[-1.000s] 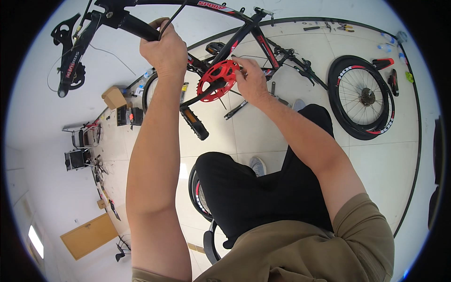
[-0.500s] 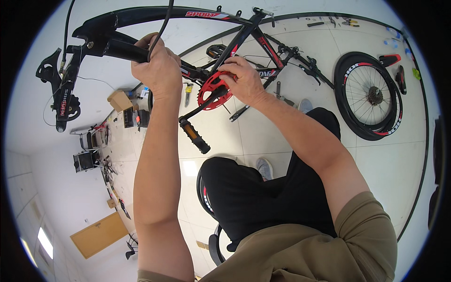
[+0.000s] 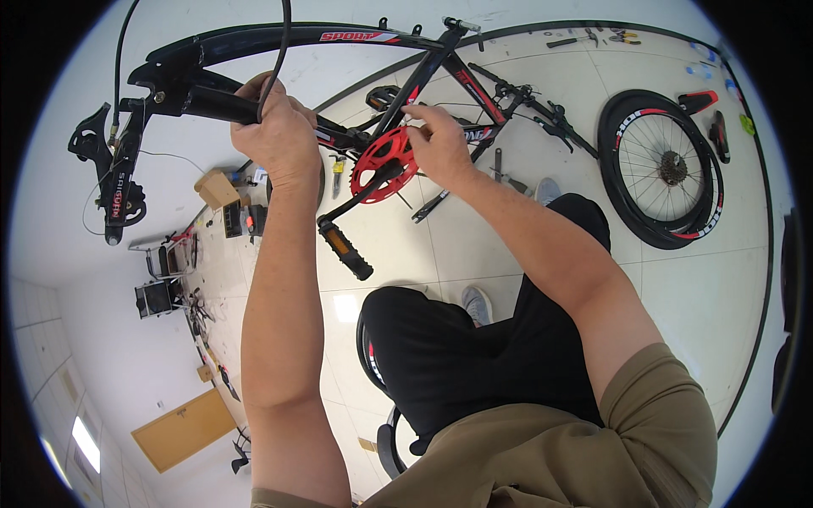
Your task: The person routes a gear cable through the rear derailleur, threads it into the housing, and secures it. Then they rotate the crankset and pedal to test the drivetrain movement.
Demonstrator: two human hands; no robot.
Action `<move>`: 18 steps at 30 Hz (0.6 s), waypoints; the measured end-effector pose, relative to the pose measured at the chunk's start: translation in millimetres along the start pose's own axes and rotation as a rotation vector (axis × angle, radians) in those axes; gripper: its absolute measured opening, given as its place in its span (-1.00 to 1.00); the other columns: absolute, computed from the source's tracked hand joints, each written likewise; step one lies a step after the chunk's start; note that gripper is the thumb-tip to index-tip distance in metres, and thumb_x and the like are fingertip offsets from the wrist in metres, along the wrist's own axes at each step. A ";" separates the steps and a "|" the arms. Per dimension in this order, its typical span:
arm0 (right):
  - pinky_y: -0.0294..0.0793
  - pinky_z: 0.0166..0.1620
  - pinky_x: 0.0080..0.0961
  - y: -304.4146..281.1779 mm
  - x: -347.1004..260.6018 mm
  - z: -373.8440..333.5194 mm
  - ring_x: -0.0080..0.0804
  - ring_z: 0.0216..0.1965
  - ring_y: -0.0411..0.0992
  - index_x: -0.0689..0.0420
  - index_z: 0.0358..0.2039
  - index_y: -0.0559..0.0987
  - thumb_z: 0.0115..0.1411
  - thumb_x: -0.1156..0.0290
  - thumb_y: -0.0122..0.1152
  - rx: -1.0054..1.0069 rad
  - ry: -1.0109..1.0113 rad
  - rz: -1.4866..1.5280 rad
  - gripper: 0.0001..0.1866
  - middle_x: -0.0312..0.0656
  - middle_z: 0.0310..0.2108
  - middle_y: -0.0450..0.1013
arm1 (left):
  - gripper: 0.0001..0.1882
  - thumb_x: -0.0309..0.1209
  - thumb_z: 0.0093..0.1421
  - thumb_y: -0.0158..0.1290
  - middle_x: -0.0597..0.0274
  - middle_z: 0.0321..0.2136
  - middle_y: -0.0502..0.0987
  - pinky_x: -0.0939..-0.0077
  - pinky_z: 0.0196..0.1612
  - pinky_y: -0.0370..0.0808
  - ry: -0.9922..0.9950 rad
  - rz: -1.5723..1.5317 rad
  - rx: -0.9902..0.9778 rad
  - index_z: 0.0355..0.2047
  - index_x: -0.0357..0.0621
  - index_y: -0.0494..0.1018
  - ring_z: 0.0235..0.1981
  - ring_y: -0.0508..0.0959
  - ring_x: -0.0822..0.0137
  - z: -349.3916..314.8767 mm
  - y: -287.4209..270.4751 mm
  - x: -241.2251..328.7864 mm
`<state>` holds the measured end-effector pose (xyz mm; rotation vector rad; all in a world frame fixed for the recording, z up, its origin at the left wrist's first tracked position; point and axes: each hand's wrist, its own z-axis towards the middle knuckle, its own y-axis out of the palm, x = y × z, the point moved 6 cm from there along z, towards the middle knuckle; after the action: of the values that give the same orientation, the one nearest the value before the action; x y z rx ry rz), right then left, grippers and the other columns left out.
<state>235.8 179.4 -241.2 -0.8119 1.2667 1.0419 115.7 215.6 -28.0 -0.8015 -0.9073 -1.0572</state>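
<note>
A black bicycle frame [image 3: 254,36] with red and white markings spans the upper part of the view. My left hand [image 3: 279,131] is closed round one of its tubes, and a black cable [image 3: 284,51] passes close by the thumb. At the upper right rim of the red chainring [image 3: 391,151] is my right hand [image 3: 442,152], its fingers bent together in a pinch. Something small and pale shows at those fingertips, too small to name. The black crank arm below carries a pedal [image 3: 345,250] with orange reflectors. A derailleur [image 3: 127,207] hangs at the frame's left end.
On the tiled floor to the right lies a wheel [image 3: 611,195] with a cassette. A handlebar [image 3: 555,127] rests behind the frame. Farther off are a hammer [image 3: 574,41], yellow-handled pliers [image 3: 625,37] and plastic bottles [image 3: 701,72]. An open cardboard box [image 3: 218,188] stands at left.
My right hand's fingers have shifted from lying over the chainring's top to a pinch at its upper right rim. The frame and my left hand have moved slightly left in view.
</note>
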 end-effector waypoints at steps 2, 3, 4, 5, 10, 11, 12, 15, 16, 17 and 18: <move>0.52 -0.18 -0.45 -3.3 22.8 5.2 -0.34 -0.28 0.53 0.20 -0.10 0.64 0.13 0.57 0.20 0.052 0.194 0.024 -0.71 -0.08 -0.18 0.55 | -0.90 -0.56 0.28 0.00 0.37 -0.74 0.28 0.51 -0.66 0.26 0.010 -0.012 -0.015 -0.22 -0.34 0.42 -0.77 0.24 0.52 2.0 -1.4 -1.3; 0.51 -0.19 -0.41 -3.8 36.2 5.5 -0.30 -0.31 0.53 0.21 -0.12 0.65 0.11 0.57 0.18 0.044 0.325 0.071 -0.71 -0.05 -0.23 0.55 | -0.87 -0.55 0.27 0.01 0.33 -0.74 0.32 0.53 -0.67 0.28 0.015 -0.024 -0.028 -0.20 -0.36 0.41 -0.77 0.29 0.52 3.9 -3.9 -4.0; 0.51 -0.19 -0.38 -3.1 48.9 4.5 -0.27 -0.33 0.53 0.21 -0.14 0.66 0.09 0.57 0.16 0.036 0.458 0.118 -0.70 -0.03 -0.28 0.56 | -0.85 -0.55 0.26 0.01 0.29 -0.73 0.37 0.55 -0.68 0.31 0.018 -0.036 -0.042 -0.18 -0.38 0.40 -0.77 0.33 0.51 4.6 -4.0 -4.6; 0.50 -0.21 -0.38 -0.5 58.2 3.8 -0.29 -0.30 0.54 0.27 -0.17 0.66 0.05 0.57 0.13 0.025 0.546 0.144 -0.69 -0.02 -0.33 0.58 | -0.84 -0.55 0.27 0.01 0.29 -0.73 0.37 0.55 -0.68 0.31 0.021 -0.027 -0.044 -0.18 -0.39 0.40 -0.77 0.33 0.51 5.1 -4.7 -5.4; 0.52 -0.16 -0.35 10.3 57.2 -1.5 -0.24 -0.27 0.57 0.29 -0.19 0.65 0.09 0.46 0.29 -0.185 0.435 -0.038 -0.73 -0.01 -0.31 0.60 | -0.83 -0.55 0.28 0.00 0.27 -0.73 0.37 0.54 -0.69 0.30 0.011 -0.026 -0.067 -0.16 -0.40 0.38 -0.79 0.32 0.51 5.4 -5.1 -7.9; 0.53 -0.15 -0.35 9.9 53.9 -1.5 -0.23 -0.27 0.57 0.30 -0.20 0.65 0.09 0.43 0.33 -0.192 0.392 -0.105 -0.73 -0.01 -0.31 0.60 | -0.84 -0.55 0.28 0.00 0.27 -0.73 0.37 0.54 -0.69 0.30 0.012 -0.025 -0.066 -0.16 -0.40 0.38 -0.79 0.32 0.51 5.5 -5.4 -7.4; 0.53 -0.15 -0.34 8.8 52.3 -0.8 -0.21 -0.27 0.57 0.29 -0.21 0.64 0.09 0.41 0.36 -0.178 0.384 -0.088 -0.73 -0.01 -0.31 0.60 | -0.84 -0.55 0.28 0.00 0.27 -0.73 0.37 0.54 -0.69 0.30 0.013 -0.025 -0.065 -0.16 -0.40 0.38 -0.79 0.32 0.51 5.7 -5.6 -7.0; 0.54 -0.14 -0.33 5.1 52.6 0.3 -0.19 -0.26 0.58 0.28 -0.24 0.63 0.10 0.37 0.41 -0.125 0.368 -0.060 -0.72 -0.02 -0.32 0.60 | -0.84 -0.55 0.28 0.00 0.27 -0.74 0.37 0.54 -0.68 0.31 0.014 -0.036 -0.070 -0.16 -0.40 0.38 -0.79 0.32 0.51 5.6 -5.4 -7.3; 0.54 -0.15 -0.34 4.6 52.9 0.2 -0.19 -0.27 0.58 0.27 -0.25 0.62 0.10 0.37 0.41 -0.106 0.367 -0.064 -0.73 -0.02 -0.33 0.60 | -0.84 -0.55 0.28 0.00 0.27 -0.73 0.37 0.54 -0.68 0.31 0.015 -0.041 -0.071 -0.16 -0.41 0.38 -0.79 0.32 0.51 5.7 -5.2 -6.8; 0.54 -0.15 -0.34 3.7 53.2 0.3 -0.19 -0.27 0.58 0.27 -0.26 0.61 0.11 0.38 0.41 -0.086 0.367 -0.067 -0.74 -0.03 -0.33 0.60 | -0.83 -0.55 0.28 0.00 0.27 -0.73 0.37 0.54 -0.68 0.31 0.016 -0.037 -0.068 -0.16 -0.41 0.38 -0.79 0.32 0.52 5.5 -4.8 -6.6; 0.54 -0.15 -0.34 3.2 52.0 0.8 -0.19 -0.27 0.58 0.27 -0.27 0.61 0.11 0.38 0.41 -0.084 0.338 -0.081 -0.74 -0.03 -0.33 0.60 | -0.83 -0.55 0.28 0.00 0.27 -0.73 0.37 0.53 -0.68 0.31 0.017 -0.032 -0.066 -0.16 -0.41 0.38 -0.79 0.32 0.52 5.2 -4.2 -6.4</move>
<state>232.6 189.8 -292.2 -1.1298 1.4664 0.9222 109.1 221.2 -31.1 -0.8338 -0.8777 -1.1250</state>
